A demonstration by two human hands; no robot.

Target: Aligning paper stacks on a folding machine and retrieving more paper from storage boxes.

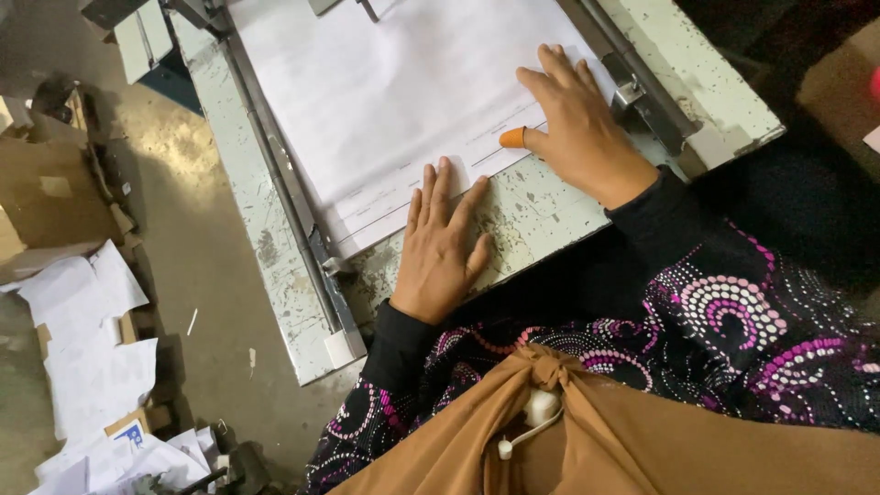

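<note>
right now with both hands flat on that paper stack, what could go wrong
The left hand rests half on the white paper stack, half on the worn table, so pressure there might skew the near edge. The right hand lies close to the metal side guide; its fingers could get pinched. Only the thumb wears an orange cap, so bare fingertips may slip.

White paper (403, 92), orange thumb cot (511, 138), pink-dotted black sleeves (733, 312).

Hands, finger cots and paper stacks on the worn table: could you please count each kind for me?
Hands: 2, left hand and right hand, both flat at the paper's near edge
Orange finger cot: 1, on the right thumb
White paper stack: 1
Total: 4
</note>
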